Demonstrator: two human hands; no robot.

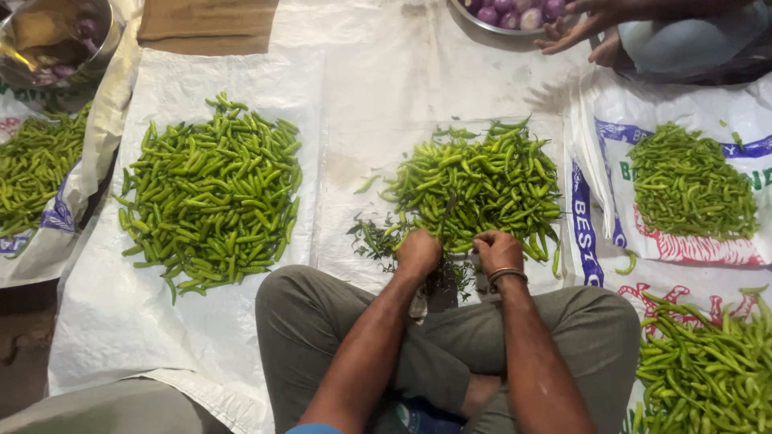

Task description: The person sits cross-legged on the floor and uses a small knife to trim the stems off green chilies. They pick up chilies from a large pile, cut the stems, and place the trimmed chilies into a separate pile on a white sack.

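— What have your hands got hold of, seen from the head camera?

— My left hand is curled shut at the near edge of the middle heap of slim green chilli peppers. My right hand, with a thin bangle on the wrist, is closed the same way just beside it. Each grip is pinched on something at the heap's edge, but I cannot tell exactly what is inside the fingers.

— Where does that heap lie?

— On a white woven plastic sheet spread on the floor, right in front of my crossed legs in grey-green trousers. A scatter of small dark green stems sits by my left hand.

— What else is around?

— A bigger pile of green chillies to my left, more piles on printed white sacks to my right. At the far edge, another person's hand is by a round metal bowl of purple onions.
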